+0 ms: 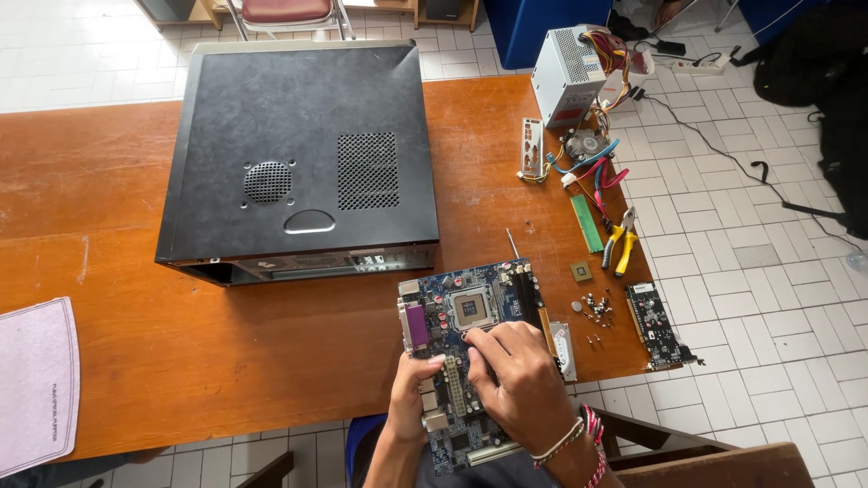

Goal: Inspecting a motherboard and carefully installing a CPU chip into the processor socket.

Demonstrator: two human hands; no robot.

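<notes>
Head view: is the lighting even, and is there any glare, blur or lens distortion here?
Head view: bright daylight, sharp focus on the blue motherboard under both hands; soft sheen on the black metal computer case and the orange-brown wooden table; white floor tiles near overexposed top left; the table's edges bow slightly, wide-angle distortion; no motion blur visible.
</notes>
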